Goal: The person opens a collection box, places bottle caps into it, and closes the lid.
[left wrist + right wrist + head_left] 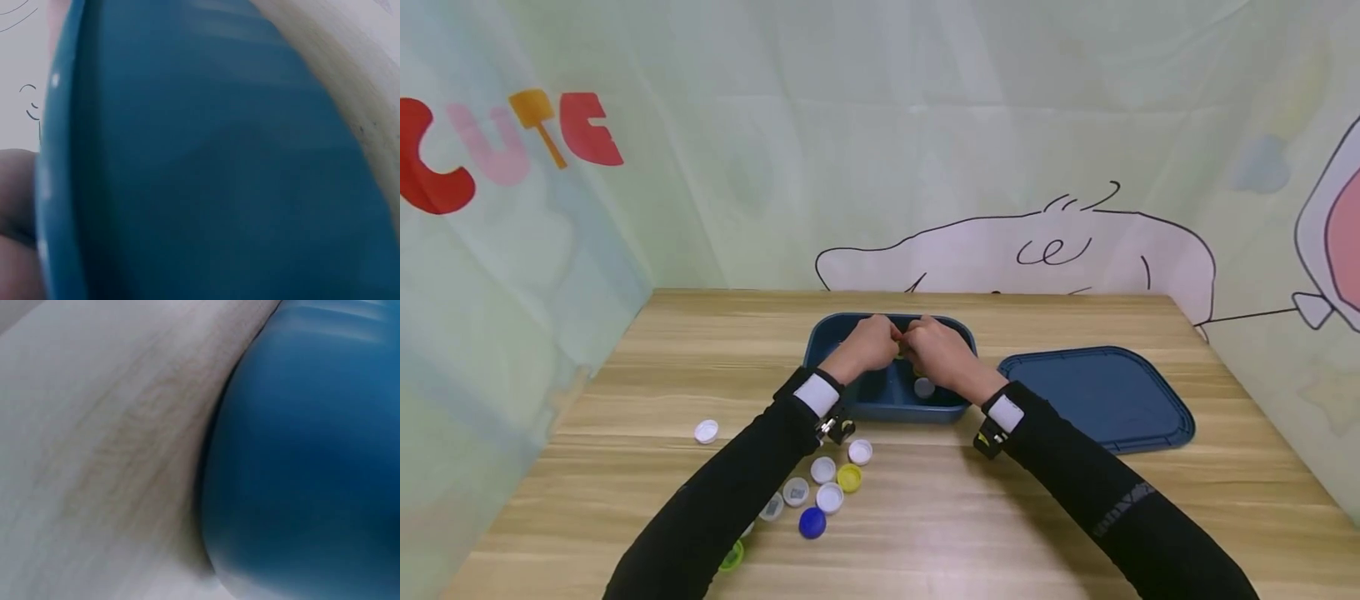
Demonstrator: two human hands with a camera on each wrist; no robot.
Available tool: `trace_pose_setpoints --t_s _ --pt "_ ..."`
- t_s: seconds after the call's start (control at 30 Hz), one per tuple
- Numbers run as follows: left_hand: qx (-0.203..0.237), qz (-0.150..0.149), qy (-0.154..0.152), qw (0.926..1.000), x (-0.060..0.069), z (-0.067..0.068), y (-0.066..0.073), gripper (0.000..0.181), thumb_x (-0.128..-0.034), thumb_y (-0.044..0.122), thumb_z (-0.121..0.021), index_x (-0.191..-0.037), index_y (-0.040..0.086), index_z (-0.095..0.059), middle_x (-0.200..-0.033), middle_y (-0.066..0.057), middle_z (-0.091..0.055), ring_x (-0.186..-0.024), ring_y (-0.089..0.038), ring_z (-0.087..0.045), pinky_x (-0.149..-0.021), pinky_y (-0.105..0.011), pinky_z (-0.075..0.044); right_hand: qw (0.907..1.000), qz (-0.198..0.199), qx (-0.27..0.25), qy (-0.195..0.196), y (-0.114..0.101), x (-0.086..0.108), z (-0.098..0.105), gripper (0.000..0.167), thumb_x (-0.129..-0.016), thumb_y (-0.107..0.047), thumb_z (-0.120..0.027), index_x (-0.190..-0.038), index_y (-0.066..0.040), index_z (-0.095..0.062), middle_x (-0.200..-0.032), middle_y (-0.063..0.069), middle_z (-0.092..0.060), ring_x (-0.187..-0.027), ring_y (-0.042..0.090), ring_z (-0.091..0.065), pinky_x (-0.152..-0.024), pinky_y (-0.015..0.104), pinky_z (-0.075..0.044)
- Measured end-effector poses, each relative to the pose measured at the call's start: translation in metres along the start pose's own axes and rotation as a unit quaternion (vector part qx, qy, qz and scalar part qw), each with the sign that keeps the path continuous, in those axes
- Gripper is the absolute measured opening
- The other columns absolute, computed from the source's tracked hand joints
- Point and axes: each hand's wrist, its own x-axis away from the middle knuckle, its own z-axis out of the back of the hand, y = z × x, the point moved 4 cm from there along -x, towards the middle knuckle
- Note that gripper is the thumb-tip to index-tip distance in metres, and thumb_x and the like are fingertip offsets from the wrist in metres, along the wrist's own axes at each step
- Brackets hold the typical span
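Both hands meet over the blue bin (pixel 895 412), their fingertips close together near its far side. The left hand (pixel 871 342) comes in from the left and the right hand (pixel 938 352) from the right. Between and below the fingers a bit of yellow-green shows; whether it is held cannot be made out. A whitish cap (pixel 924 387) lies in the bin beside the right hand. In the left wrist view the bin wall (pixel 219 156) fills the picture, with part of a hand at the left edge; in the right wrist view the bin's outer side (pixel 300 462) shows.
A dark blue lid (pixel 1097 400) lies flat to the right of the bin. Several caps are scattered in front of the bin, among them a yellow cap (pixel 849 477) and a blue cap (pixel 812 522). One white cap (pixel 706 431) lies apart at the left.
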Motion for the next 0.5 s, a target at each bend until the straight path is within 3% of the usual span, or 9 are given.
trace_pose_setpoints --t_s 0.23,0.33,0.5 --pt "0.005 0.013 -0.017 0.9997 -0.001 -0.004 -0.003 0.037 -0.1015 0.002 -0.053 -0.137 0.0 -0.064 -0.075 -0.005 -0.053 -0.051 -0.012 -0.043 -0.049 -0.023 -0.03 0.9998 -0.001 -0.02 0.001 0.0 0.001 0.0 0.011 -0.097 -0.003 -0.068 -0.097 -0.002 -0.079 -0.089 0.009 -0.068 -0.081 0.023 -0.056 -0.07 0.034 -0.05" --pt "0.007 0.011 -0.016 0.9998 0.001 -0.003 -0.003 0.038 -0.1005 0.0 -0.053 -0.137 0.0 -0.064 -0.077 -0.005 -0.054 -0.052 -0.012 -0.043 -0.05 -0.023 -0.03 0.9994 0.003 -0.033 0.007 0.0 0.001 0.001 0.011 -0.097 -0.001 -0.068 -0.1 0.0 -0.078 -0.091 0.011 -0.07 -0.083 0.023 -0.058 -0.074 0.036 -0.052" --pt "0.009 -0.025 0.007 0.9996 0.01 0.004 0.005 0.032 -0.0991 0.0 -0.053 -0.125 0.003 -0.072 -0.066 -0.002 -0.05 -0.05 -0.013 -0.042 -0.049 -0.024 -0.03 0.9988 0.017 -0.041 0.021 -0.002 0.002 0.01 0.009 -0.096 0.0 -0.067 -0.096 0.001 -0.076 -0.079 0.006 -0.061 -0.077 0.021 -0.056 -0.069 0.033 -0.05"
